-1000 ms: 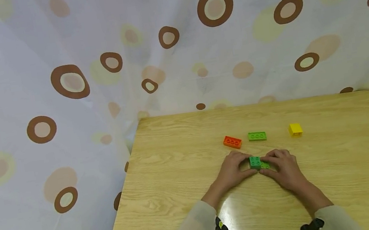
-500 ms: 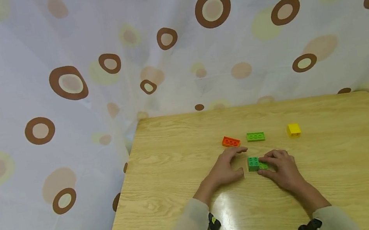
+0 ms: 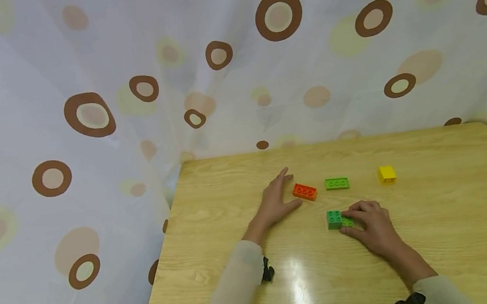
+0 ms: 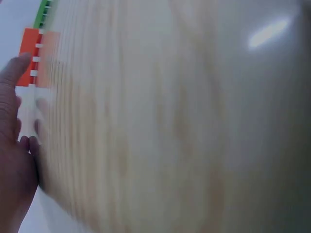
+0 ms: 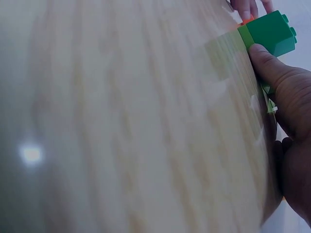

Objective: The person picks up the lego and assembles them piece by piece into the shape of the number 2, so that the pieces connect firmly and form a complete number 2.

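Observation:
My left hand [image 3: 274, 202] reaches out at the left of the orange-red building brick [image 3: 304, 191], thumb and fingers spread to either side of its near end. That brick lies studless side up, its hollow underside showing. In the left wrist view the thumb overlaps the orange brick [image 4: 28, 56]. My right hand [image 3: 372, 224] pinches a light green flat brick [image 3: 348, 222] between thumb and fingers. A darker green square brick [image 3: 334, 219] with studs up sits on the left end of that flat brick. In the right wrist view my thumb presses beside the dark green brick [image 5: 272, 33].
A second light green flat brick [image 3: 337, 183] lies hollow side up, right of the orange one. Farther right stands a yellow brick [image 3: 387, 174]. All are on a wooden table [image 3: 450, 227] with a spotted curtain [image 3: 226, 92] behind and at the left.
My left hand has let go of the dark green brick and moved left and away from me to the orange brick, its fingers spreading. The right hand has kept its hold.

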The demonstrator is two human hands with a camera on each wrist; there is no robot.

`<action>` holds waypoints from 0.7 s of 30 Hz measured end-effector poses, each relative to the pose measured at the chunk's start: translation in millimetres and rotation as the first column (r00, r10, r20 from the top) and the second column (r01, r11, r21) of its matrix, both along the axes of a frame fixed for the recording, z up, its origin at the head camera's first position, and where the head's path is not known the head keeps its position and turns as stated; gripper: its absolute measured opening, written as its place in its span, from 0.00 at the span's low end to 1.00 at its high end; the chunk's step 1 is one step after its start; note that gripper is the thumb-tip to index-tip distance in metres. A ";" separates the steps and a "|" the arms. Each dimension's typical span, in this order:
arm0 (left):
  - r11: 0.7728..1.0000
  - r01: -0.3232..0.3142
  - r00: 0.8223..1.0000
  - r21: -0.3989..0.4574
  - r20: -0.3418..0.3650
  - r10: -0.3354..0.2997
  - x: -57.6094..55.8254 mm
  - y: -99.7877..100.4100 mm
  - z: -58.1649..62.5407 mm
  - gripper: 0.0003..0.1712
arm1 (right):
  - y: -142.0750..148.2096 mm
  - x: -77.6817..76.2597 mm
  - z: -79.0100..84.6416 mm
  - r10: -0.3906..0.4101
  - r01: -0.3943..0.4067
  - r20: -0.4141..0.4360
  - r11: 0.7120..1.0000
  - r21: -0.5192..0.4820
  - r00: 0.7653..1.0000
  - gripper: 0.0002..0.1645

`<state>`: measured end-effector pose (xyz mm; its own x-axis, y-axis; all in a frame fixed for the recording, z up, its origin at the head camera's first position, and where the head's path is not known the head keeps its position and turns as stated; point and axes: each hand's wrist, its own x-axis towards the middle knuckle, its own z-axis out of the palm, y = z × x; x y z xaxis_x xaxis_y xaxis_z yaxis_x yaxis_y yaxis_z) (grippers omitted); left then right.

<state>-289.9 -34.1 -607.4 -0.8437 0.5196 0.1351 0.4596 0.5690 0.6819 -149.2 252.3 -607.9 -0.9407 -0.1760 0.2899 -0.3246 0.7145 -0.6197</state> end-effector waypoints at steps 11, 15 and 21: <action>0.999 -0.015 0.990 -0.042 -0.139 0.009 -0.1 6.6 -2.1 0.31 | 1.6 -1.0 0.8 -0.015 0.015 -0.046 1.000 0.001 0.999 0.23; 1.000 -0.009 0.990 0.006 -0.138 0.010 3.2 4.7 -2.7 0.25 | 1.3 -0.3 -0.8 -0.013 0.013 -0.042 1.000 -0.005 0.999 0.23; 0.990 -0.027 0.996 0.137 -0.079 0.038 7.6 -0.6 -7.3 0.23 | -1.2 1.3 -2.1 -0.009 0.009 -0.017 1.000 -0.007 1.000 0.23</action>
